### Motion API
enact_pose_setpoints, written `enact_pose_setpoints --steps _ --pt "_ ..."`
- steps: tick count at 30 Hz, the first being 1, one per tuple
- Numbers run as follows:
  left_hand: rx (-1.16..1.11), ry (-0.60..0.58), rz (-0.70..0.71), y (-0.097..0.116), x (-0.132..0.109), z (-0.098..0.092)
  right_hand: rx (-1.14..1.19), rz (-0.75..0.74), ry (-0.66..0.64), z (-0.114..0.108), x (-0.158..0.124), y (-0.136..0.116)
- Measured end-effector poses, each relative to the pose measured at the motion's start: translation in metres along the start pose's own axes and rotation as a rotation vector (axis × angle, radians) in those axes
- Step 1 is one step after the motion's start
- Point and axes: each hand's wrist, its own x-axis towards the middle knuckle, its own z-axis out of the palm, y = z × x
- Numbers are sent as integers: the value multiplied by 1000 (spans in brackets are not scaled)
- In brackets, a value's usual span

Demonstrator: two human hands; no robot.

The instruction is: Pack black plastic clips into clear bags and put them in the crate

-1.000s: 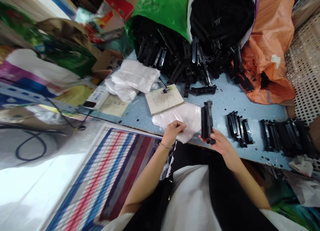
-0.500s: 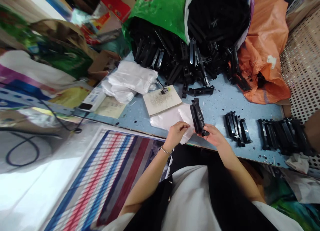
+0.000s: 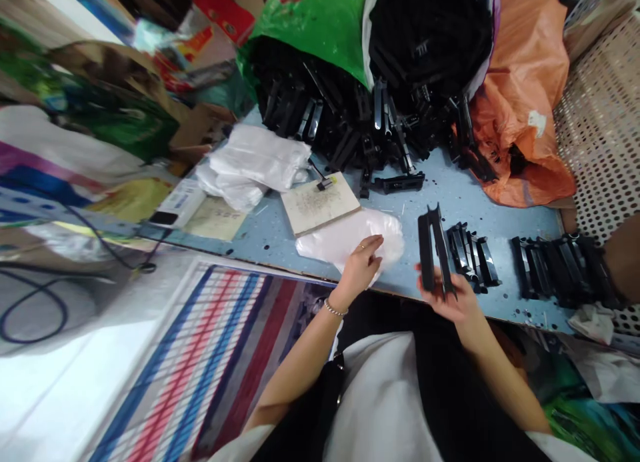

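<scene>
The right hand (image 3: pixel 453 301) grips a black plastic part (image 3: pixel 434 252) above the blue table's (image 3: pixel 450 195) near edge; the left hand (image 3: pixel 361 265), fingers loose, rests on a clear bag (image 3: pixel 350 239). Green sack (image 3: pixel 320 22) behind spills black parts.

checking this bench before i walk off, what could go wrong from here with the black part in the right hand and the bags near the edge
1. The right hand grips the black part only at its lower end, so it may tip or slip out.
2. The clear bags under the left hand lie at the table edge and could slide off.
3. The part hangs close to the row of parts and could knock it.
</scene>
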Motion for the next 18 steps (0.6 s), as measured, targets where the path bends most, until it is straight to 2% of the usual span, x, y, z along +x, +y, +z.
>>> enact_pose_setpoints --steps 2,3,5,7,8,11,13,16,18 --pt "-43 5 81 3 0 8 99 154 -122 -1 -22 18" --pt "-56 9 131 6 0 9 153 225 -113 -4 -28 28" --pt "-41 1 235 13 -2 8 258 317 -5 -14 -30 43" --pt "6 -20 317 21 -7 1 332 327 84 -25 -21 51" --pt "32 -28 349 26 -11 -3 354 336 78 -29 -15 51" --pt "88 7 388 35 -21 -18 378 392 -47 -31 3 46" --pt "124 78 372 38 -25 -27 380 415 -84 -24 11 40" --pt "175 165 342 35 -27 -32 383 345 13 -8 15 33" --pt "224 183 359 33 -27 -29 347 256 75 2 15 31"
